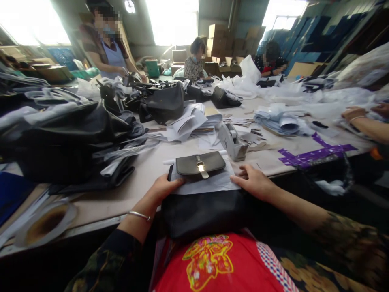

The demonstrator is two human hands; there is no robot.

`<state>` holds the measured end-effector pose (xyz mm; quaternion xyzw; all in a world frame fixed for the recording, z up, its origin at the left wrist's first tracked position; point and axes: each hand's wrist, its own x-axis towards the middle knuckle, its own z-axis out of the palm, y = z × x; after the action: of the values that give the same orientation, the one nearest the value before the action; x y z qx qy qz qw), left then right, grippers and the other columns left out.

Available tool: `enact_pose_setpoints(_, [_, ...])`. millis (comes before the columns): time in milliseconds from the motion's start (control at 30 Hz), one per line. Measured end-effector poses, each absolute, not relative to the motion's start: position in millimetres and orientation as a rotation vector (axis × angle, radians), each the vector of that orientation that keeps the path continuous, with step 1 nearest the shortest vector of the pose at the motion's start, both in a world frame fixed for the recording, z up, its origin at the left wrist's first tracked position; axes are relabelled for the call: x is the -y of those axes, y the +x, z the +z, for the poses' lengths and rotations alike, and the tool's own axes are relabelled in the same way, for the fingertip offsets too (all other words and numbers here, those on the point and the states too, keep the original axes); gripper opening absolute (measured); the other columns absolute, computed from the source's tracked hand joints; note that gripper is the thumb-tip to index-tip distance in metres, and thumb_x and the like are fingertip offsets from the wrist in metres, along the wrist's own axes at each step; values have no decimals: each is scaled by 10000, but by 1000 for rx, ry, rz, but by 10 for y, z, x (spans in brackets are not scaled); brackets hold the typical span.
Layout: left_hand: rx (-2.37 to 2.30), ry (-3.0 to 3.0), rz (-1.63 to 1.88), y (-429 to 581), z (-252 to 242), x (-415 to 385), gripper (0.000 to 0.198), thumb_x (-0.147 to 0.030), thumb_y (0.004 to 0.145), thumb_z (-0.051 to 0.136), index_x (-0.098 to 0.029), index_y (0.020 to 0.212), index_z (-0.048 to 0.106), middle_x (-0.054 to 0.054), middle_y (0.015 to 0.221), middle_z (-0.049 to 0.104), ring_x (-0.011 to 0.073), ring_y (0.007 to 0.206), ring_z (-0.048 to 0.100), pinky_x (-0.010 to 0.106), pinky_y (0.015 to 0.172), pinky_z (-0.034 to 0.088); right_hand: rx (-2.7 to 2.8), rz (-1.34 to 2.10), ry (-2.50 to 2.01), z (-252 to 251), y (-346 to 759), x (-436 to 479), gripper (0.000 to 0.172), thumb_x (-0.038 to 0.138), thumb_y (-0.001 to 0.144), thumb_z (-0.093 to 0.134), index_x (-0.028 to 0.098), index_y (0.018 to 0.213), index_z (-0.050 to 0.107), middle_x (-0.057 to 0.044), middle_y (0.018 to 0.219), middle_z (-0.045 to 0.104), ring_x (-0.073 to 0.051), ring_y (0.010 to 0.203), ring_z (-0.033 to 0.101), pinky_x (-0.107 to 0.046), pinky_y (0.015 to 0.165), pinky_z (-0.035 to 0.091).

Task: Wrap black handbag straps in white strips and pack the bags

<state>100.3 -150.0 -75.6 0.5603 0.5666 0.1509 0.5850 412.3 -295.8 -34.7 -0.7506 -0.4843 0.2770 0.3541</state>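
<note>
In the head view, a black bag is right in front of the person, at the near edge of the table. A white sheet lies over its top part. On the sheet sits a small dark piece with a shiny gold clasp (it could be a flap or a little purse; I cannot tell which).

The left hand holds the left side of the bag, with its thumb on top by the sheet and its other fingers mostly hidden. The right hand is at the sheet's right edge, with its thumb on the paper and its other fingers bent. I cannot tell if it grips the bag too.

Just past the small dark piece stands a gray tape holder, with a messy stack of papers near it. Big black bags are heaped on the left, above a wide roll. Purple tape is stuck along the table's edge on the right. Below the bag is a red cloth with a yellow picture.
</note>
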Motion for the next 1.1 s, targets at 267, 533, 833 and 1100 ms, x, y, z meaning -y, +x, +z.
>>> enact_pose_setpoints(267, [-1383, 1494, 421, 1008, -718, 1606, 636, -511, 598, 856, -128, 1089, 728, 105, 986, 771, 323, 954, 708, 338, 786, 550, 2434, 227, -1490, -56, 3626, 2325, 751, 231, 742, 762, 217, 1455, 528, -142, 1567, 418, -390, 1437, 369, -558, 1180, 305])
enact_pose_setpoints(533, [-1390, 1406, 510, 995, -804, 1674, 578, -518, 570, 847, -124, 981, 751, 107, 909, 769, 329, 902, 708, 327, 696, 550, 2298, 678, -1373, -434, 3607, 2124, 367, 287, 920, 588, 240, 1263, 711, -70, 1394, 627, -286, 1360, 520, -482, 1183, 392])
enact_pose_setpoints(833, [-1063, 783, 383, 1082, -753, 1561, 394, -303, 529, 855, -121, 867, 768, 98, 789, 772, 295, 731, 722, 372, 683, 577, 1953, 740, -1334, -630, 3739, 2272, 375, 298, 979, 555, 298, 1340, 656, -43, 1423, 599, -260, 1380, 501, -519, 1193, 376])
enact_pose_setpoints(1100, [-1082, 679, 401, 1083, -348, 1181, 246, -243, 579, 779, -148, 804, 748, 63, 706, 746, 255, 636, 695, 354, 626, 563, 1579, 1018, -1412, -131, 3712, 1829, 330, 447, 958, 604, 304, 1227, 730, -54, 1366, 644, -281, 1313, 569, -518, 1173, 395])
